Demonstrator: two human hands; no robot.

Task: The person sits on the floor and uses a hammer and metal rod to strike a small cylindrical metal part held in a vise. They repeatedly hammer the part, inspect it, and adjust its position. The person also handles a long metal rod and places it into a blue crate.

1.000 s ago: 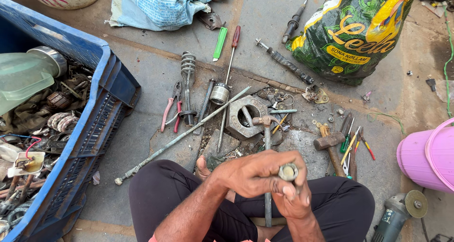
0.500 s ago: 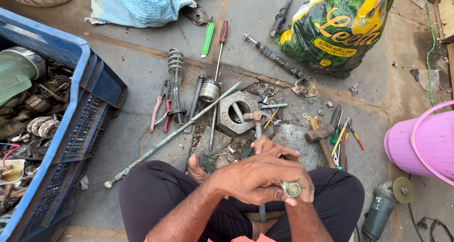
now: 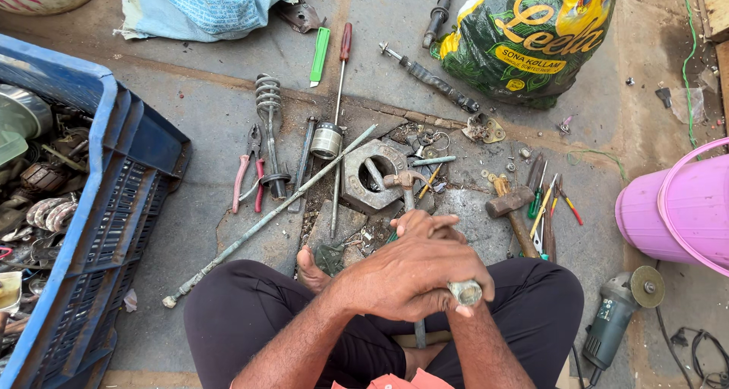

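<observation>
Metal fitting (image 3: pixel 465 291) points its round end up at the camera, both hands' (image 3: pixel 414 271) grip closed around it.

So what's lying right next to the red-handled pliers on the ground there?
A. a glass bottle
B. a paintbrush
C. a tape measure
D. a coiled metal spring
D: in the head view a coiled metal spring on a rod lies just to the right of the red-handled pliers on the concrete floor.
</observation>
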